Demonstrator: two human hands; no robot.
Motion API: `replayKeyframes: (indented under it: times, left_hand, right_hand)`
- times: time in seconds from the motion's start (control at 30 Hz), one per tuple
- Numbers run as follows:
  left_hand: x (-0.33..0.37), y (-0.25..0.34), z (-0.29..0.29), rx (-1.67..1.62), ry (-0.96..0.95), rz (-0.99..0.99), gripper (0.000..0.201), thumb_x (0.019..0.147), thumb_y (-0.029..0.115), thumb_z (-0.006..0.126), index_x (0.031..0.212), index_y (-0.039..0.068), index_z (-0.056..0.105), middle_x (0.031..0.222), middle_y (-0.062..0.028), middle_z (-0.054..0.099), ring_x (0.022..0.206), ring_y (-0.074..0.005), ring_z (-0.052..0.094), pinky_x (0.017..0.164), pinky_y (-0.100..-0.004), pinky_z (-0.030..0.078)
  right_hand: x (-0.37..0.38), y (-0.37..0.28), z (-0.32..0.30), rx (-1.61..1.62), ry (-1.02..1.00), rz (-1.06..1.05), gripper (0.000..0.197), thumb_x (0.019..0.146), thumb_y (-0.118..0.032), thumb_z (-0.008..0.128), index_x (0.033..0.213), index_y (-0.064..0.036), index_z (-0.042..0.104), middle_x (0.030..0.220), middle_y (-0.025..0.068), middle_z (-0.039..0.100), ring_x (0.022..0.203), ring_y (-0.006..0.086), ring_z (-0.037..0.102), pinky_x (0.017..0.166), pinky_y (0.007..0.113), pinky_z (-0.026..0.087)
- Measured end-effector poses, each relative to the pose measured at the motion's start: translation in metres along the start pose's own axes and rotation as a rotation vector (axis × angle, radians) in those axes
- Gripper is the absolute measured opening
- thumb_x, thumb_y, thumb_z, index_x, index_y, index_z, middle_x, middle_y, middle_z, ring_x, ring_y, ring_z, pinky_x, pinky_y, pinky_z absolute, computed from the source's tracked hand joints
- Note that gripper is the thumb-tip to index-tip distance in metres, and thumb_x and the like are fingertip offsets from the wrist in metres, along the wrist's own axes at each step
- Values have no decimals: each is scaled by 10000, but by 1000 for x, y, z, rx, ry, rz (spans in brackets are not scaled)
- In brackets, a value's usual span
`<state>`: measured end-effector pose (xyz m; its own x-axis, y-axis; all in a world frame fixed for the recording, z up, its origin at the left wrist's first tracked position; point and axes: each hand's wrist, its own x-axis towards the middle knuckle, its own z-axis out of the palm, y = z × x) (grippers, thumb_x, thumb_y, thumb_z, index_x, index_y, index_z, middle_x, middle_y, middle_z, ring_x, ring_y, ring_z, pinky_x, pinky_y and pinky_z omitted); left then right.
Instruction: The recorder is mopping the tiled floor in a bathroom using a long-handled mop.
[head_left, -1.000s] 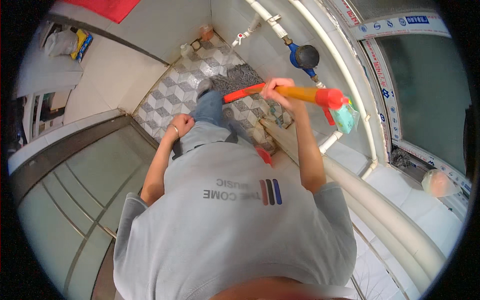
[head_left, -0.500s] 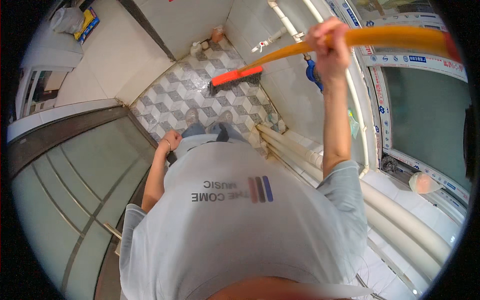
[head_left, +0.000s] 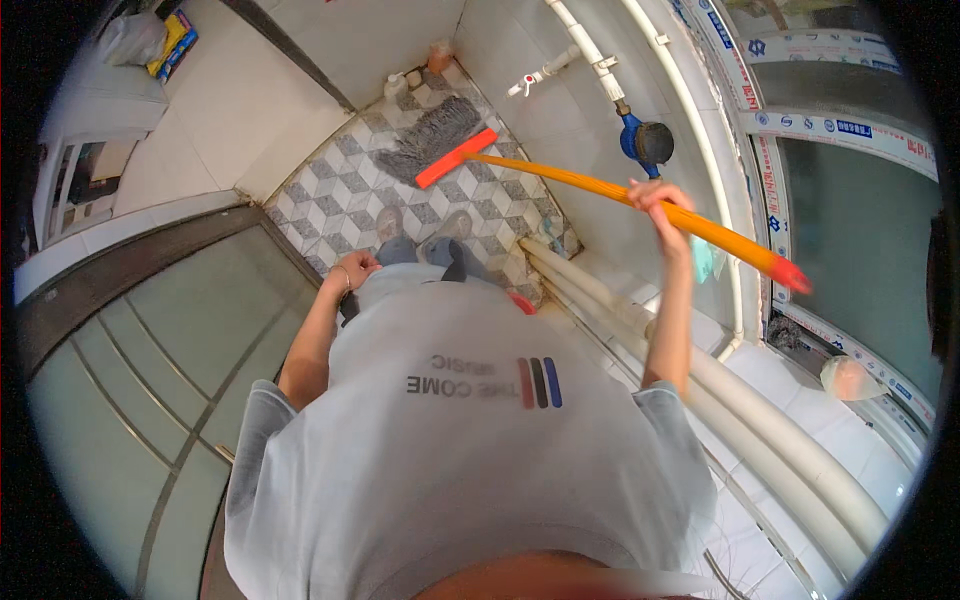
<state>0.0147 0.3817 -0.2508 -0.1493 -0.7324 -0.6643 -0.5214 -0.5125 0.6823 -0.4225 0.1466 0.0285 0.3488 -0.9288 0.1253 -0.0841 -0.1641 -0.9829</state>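
My right hand [head_left: 660, 212] is closed round the orange-yellow handle [head_left: 575, 182] of a mop, not far from the handle's red end. The mop's red head [head_left: 455, 158] lies low at the tiled floor, and its grey strings [head_left: 432, 136] fan out beyond it, away from my feet. Next to my waist, on the left, my left hand [head_left: 355, 268] has its fingers curled in against the front of my clothes. Whether anything is in it does not show. My shoes [head_left: 445, 228] stand on the floor just short of the mop head.
White pipes and a blue water meter [head_left: 640, 140] run along the right wall. Thick pale pipes [head_left: 760, 420] pass low on my right, by a framed window [head_left: 860, 240]. A glass-panelled door [head_left: 150, 380] is at my left. Small containers [head_left: 396, 88] stand in the far corner.
My right hand has come lower, and the handle's top end has swung down and nearer. The mop head has turned and shifted left, its strings now spread out on the far side.
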Motion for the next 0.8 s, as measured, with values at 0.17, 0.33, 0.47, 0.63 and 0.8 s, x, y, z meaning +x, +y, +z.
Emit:
replayKeyframes:
  times: [0.17,0.33,0.47,0.63,0.8]
  left_hand:
    - [5,31,18,154,-67,-74,145,745,163,587,740,18,588,688,-151,597,664,-246,580,621,-307,457]
    - [9,13,46,94,289,-124,157,803,152,489,741,23,552,676,-210,555,674,-336,548,640,-357,430]
    - [-28,71,24,24,207,-113,224,866,159,436,708,16,506,648,-143,542,627,-239,513,629,-312,408]
    - [-33,93,20,-81,60,-23,241,883,160,426,690,28,481,598,-9,443,612,-109,390,597,-249,356]
    - [-16,135,15,-66,-48,35,223,879,123,423,684,28,476,584,16,400,597,-88,348,575,-226,331]
  right_hand:
    - [-24,51,21,440,563,-12,390,917,-317,379,621,-64,394,584,43,405,577,166,391,695,351,360]
    - [-16,24,7,388,469,49,432,918,-263,352,526,-86,321,468,28,311,481,145,320,604,316,335]
    - [-52,49,-21,353,482,8,368,859,-134,351,499,-88,288,428,22,276,427,140,281,537,314,319]
    - [-71,72,-56,421,416,-1,346,838,-82,407,508,-63,306,468,47,341,441,145,316,530,300,316]
    - [-72,64,-64,283,273,76,312,837,-96,420,539,-71,330,498,30,332,505,149,336,626,314,341]
